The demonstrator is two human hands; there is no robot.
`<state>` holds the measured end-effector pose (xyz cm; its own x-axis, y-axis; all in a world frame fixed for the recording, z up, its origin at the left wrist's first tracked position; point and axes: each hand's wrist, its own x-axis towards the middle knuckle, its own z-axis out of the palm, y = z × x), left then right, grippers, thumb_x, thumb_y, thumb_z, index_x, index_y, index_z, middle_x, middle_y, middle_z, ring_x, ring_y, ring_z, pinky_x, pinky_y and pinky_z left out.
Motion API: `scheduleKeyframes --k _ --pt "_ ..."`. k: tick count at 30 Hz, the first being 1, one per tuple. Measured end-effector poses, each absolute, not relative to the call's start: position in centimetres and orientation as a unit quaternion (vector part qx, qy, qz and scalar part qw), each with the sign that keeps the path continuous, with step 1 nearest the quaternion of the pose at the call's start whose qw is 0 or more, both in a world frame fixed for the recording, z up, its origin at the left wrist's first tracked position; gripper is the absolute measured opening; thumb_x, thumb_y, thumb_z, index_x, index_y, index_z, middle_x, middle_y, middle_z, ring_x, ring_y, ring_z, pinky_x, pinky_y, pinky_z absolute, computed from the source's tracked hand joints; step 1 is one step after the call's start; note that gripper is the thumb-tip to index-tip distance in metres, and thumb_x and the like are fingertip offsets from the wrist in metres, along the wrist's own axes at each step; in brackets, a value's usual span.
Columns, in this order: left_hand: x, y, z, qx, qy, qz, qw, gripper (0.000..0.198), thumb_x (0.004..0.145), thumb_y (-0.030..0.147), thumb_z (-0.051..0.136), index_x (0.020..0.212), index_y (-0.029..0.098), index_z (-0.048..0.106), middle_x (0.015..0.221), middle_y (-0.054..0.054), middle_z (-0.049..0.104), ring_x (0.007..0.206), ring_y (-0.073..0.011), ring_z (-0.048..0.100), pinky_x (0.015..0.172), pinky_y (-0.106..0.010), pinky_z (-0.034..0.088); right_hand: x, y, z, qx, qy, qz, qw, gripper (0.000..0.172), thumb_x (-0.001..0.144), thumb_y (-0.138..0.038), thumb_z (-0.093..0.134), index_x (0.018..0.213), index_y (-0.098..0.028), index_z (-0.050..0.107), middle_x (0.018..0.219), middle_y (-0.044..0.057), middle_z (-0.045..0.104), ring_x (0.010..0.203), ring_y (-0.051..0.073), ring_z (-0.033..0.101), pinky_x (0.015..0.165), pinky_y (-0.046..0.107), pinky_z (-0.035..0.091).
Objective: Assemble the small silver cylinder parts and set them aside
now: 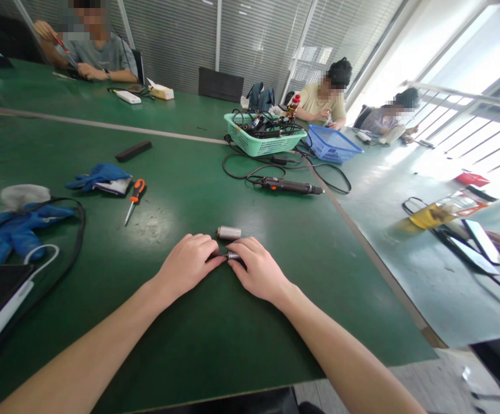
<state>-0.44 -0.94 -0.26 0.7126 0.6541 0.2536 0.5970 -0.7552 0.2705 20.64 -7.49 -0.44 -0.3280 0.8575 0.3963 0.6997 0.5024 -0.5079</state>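
Note:
My left hand [189, 260] and my right hand [257, 269] meet low over the green table [181, 345], fingers closed. In the right fingers is a small silver cylindrical part [233, 255], partly covered by them. A thin dark end of it points toward the left thumb and fingertips, which are pinched together there. Whether the left fingers grip that end or a separate small piece is hidden. Just beyond the hands a larger silver metal cylinder [229, 233] lies on its side, with a darker left end.
An orange-handled screwdriver [134, 198], blue gloves [26, 224] and a black bar [133, 150] lie to the left. Farther back are a corded electric screwdriver [291, 186], a full green basket [267, 141] and a blue basket [331, 144]. Several people sit around the tables.

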Motion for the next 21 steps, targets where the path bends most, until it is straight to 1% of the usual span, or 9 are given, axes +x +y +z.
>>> scheduleKeyframes --k 6,9,18,21 --pt "-0.45 -0.91 -0.21 0.926 0.331 0.155 0.091 0.025 0.1 0.036 0.064 0.081 0.02 0.058 0.086 -0.002 0.063 0.084 -0.0235 0.06 0.074 -0.036 0.04 20.63 -7.42 -0.43 -0.483 -0.806 0.122 0.321 0.025 0.096 -0.014 0.062 0.121 -0.02 0.063 0.116 0.01 0.069 0.11 0.027 0.062 0.099 0.044 0.052" --pt "-0.35 -1.04 -0.11 0.931 0.322 0.145 0.09 0.022 0.1 0.032 0.064 0.083 0.02 0.058 0.088 -0.003 0.064 0.085 -0.0237 0.061 0.075 -0.037 0.041 20.63 -7.33 -0.55 -0.482 -0.806 0.121 0.322 0.025 0.096 -0.014 0.063 0.12 -0.021 0.064 0.116 0.01 0.07 0.109 0.027 0.062 0.098 0.044 0.053" --pt "-0.17 -1.27 0.06 0.933 0.314 0.15 0.092 0.01 0.098 0.021 0.057 0.088 0.02 0.061 0.091 -0.004 0.065 0.088 -0.0243 0.062 0.079 -0.038 0.042 20.74 -7.32 -0.62 -0.482 -0.805 0.119 0.324 0.027 0.095 -0.015 0.065 0.121 -0.022 0.064 0.116 0.01 0.07 0.11 0.028 0.062 0.099 0.045 0.053" --pt "-0.09 -1.32 0.03 0.931 0.32 0.149 0.091 0.011 0.098 0.021 0.056 0.089 0.019 0.061 0.091 -0.005 0.065 0.089 -0.0242 0.062 0.079 -0.038 0.042 20.81 -7.26 -0.63 -0.479 -0.806 0.119 0.325 0.026 0.096 -0.015 0.064 0.121 -0.022 0.064 0.116 0.01 0.07 0.11 0.028 0.062 0.099 0.045 0.053"
